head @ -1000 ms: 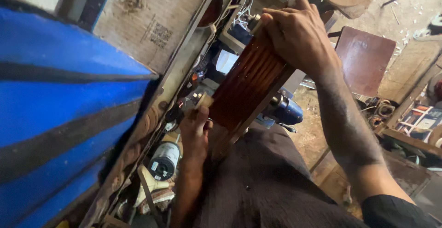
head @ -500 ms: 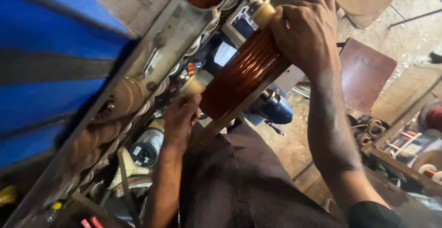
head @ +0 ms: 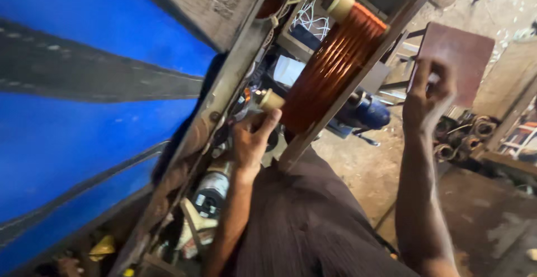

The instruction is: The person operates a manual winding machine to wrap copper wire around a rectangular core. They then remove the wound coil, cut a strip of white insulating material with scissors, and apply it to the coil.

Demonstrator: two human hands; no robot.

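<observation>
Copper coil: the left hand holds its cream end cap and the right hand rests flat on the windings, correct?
Not quite. In the head view the right hand is lifted clear of the copper coil, off to its side. The left hand is at the cream end cap as stated.

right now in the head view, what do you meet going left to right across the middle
blue panel → left hand → copper wire coil → blue motor → right hand → coiled scrap on the floor
</observation>
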